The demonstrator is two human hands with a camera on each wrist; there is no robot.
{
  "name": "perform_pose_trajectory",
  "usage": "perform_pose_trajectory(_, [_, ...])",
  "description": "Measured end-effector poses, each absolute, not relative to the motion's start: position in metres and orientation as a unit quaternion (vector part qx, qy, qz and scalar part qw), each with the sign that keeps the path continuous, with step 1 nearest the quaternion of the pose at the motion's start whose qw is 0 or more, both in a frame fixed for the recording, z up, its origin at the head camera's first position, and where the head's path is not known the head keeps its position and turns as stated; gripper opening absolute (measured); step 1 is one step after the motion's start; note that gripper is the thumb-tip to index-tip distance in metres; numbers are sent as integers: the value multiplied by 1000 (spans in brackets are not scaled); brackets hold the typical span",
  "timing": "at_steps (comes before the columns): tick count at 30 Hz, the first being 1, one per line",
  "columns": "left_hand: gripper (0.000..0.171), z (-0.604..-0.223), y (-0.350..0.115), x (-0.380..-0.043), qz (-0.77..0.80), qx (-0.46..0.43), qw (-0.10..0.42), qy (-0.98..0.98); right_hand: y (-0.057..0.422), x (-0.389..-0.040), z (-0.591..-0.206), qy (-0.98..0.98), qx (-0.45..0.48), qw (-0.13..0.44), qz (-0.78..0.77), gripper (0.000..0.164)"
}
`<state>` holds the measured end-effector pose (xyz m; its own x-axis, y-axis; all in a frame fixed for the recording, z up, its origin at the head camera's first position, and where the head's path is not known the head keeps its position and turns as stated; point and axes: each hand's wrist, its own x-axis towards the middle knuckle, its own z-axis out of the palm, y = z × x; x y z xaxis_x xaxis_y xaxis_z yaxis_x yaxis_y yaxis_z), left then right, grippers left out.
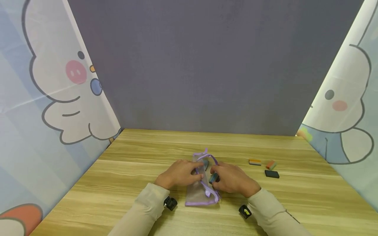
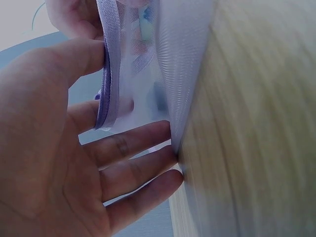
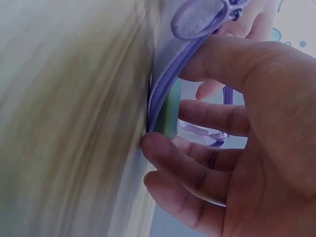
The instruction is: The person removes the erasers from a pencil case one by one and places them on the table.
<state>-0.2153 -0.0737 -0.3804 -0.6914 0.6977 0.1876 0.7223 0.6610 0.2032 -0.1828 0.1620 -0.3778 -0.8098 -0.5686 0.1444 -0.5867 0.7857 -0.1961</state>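
Observation:
A see-through mesh zipper pouch (image 1: 195, 195) with purple trim lies on the table, its mouth parted. My left hand (image 1: 184, 173) pinches the zippered edge (image 2: 109, 74) between thumb and index finger; its other fingers reach along the mesh toward the tabletop. At the pouch's opening, my right hand (image 1: 231, 177) holds a small green-and-yellow block (image 3: 171, 108), teal on the side seen from the head view. A grey-blue block (image 1: 205, 163) shows within the pouch's outline, near the far end. The purple zipper pull (image 3: 200, 19) hangs beside the right thumb.
Right of the hands, an orange-and-grey block (image 1: 255, 162), an orange-red and green block (image 1: 270, 165) and a black block (image 1: 272, 174) lie on the wooden table (image 1: 133, 150). A grey panel (image 1: 192, 65) stands behind, with cartoon-printed sheets (image 1: 53, 98) at both sides.

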Motion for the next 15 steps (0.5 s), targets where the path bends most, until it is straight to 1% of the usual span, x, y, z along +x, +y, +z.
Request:
perform_pose_trajectory(10, [47, -380, -73, -215, -124, -389, 46, -912, 160, -181, -377, -947, 296, 27, 121, 32])
perform_pose_trajectory(15, [48, -380, -73, -214, -127, -386, 42, -913, 160, -181, -377, -947, 297, 28, 119, 31])
